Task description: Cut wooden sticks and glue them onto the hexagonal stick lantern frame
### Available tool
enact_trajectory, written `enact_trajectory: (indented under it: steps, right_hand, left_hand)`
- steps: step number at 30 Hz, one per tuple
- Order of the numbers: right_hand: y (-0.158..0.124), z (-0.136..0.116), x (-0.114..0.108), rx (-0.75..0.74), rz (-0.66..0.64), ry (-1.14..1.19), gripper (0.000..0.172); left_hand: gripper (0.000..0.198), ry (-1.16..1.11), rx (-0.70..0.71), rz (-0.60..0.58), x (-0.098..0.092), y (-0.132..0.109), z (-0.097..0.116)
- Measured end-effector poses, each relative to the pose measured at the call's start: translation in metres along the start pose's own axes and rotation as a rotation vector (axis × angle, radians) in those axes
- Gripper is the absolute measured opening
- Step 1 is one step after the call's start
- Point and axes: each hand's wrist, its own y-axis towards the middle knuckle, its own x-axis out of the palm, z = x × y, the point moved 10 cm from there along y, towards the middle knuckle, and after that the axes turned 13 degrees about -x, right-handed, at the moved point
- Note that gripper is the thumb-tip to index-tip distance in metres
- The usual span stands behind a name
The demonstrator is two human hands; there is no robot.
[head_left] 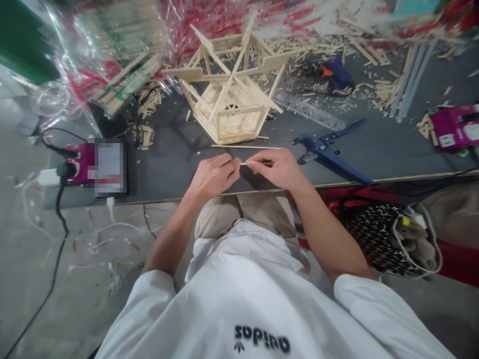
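My left hand (215, 175) and my right hand (276, 168) meet near the front edge of a dark table (168, 164). Together they pinch a short thin wooden stick (245, 163) between their fingertips. Just beyond the hands lies a long thin stick (247, 147) flat on the table. Behind it stands a six-sided model built of pale wooden sticks (230, 97), with spokes spreading from its top.
A blue cutter tool (329, 149) lies right of my hands, a clear ruler (310, 110) and a blue glue gun (331, 72) behind it. Loose stick scraps litter the back. A phone (109, 167) and a pink power strip (77, 162) sit at left; a pink box (454, 127) at right.
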Motion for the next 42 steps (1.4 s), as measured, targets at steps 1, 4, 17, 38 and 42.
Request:
enact_trajectory:
  steps: [1,4,17,38,42]
  right_hand:
    - [0.0,0.0,0.0,0.001,-0.001,-0.008,0.024]
    - [0.0,0.0,0.0,0.016,-0.011,-0.014,0.024]
    - [0.003,-0.002,0.001,0.016,-0.019,0.012,0.022]
    - [0.001,-0.008,-0.001,-0.056,-0.002,-0.024,0.015]
    - [0.001,-0.008,-0.001,-0.045,0.006,-0.023,0.017]
  left_hand:
    - [0.039,0.016,-0.011,0.001,0.0,0.0,-0.001]
    - [0.042,0.014,-0.058,-0.026,0.003,0.0,-0.004]
    - [0.033,-0.07,-0.154,-0.068,-0.001,0.001,-0.009]
    - [0.036,-0.085,-0.119,-0.089,-0.002,-0.002,-0.006]
    - [0.036,-0.029,-0.089,-0.033,-0.007,-0.002,0.0]
